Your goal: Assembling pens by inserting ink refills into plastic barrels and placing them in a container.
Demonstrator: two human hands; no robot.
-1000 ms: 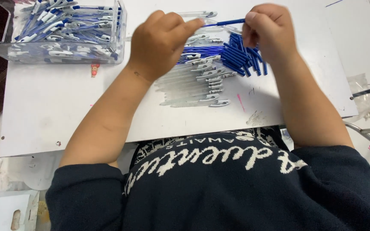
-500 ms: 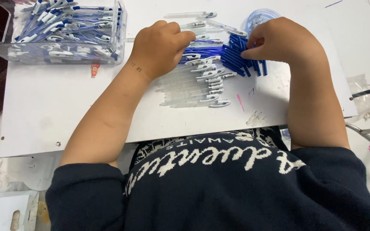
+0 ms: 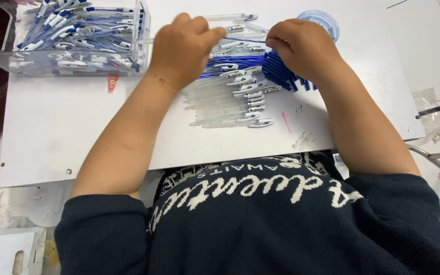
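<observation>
Both hands pinch 1 pen: left hand holds the clear barrel, right hand the blue refill; keep them straight, push gently.

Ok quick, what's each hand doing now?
Left hand: closed around one end of a clear plastic pen barrel.
Right hand: fingers pinched on a thin blue ink refill.

A small assembly workshop is suggested by a white worktable covered with pen barrels and a clear bin of finished pens.
</observation>
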